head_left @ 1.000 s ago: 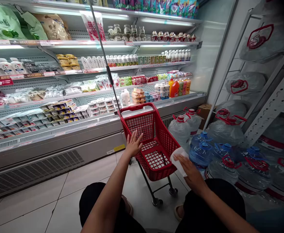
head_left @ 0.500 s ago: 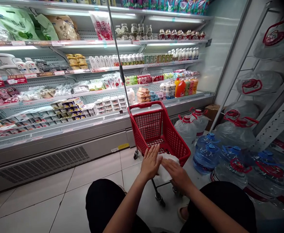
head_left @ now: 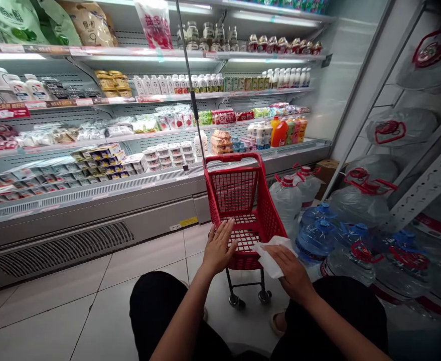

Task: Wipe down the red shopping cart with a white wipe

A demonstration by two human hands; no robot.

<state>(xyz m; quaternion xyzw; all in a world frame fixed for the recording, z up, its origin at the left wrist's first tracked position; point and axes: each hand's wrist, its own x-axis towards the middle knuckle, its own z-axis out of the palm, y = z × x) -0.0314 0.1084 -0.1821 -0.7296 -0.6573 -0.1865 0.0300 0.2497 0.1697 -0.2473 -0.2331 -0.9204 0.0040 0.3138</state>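
A red plastic shopping cart [head_left: 243, 261] on small wheels stands between my knees. My left hand [head_left: 219, 247] lies along its near left side, fingers stretched out and thumb apart, with nothing in it. Whether the palm touches the cart I cannot tell. At the near right corner, my right hand [head_left: 291, 271] has its fingers over a crumpled white cloth [head_left: 270, 262], which hangs down below them. The cart's mesh basket shows nothing inside. A thin grey pole [head_left: 192, 95] rises from its far left corner.
A refrigerated display case [head_left: 160, 200] full of dairy goods and drinks runs across the front. Clear water jugs [head_left: 286, 200] and blue-capped jugs [head_left: 316, 238] crowd the floor at right, beside a metal rack [head_left: 427, 175]. Pale floor tiles [head_left: 141, 271] lie at left.
My hands, close together before, have moved apart: the left to the left, the right to the right with the white cloth. The cart now stands turned more squarely towards me.
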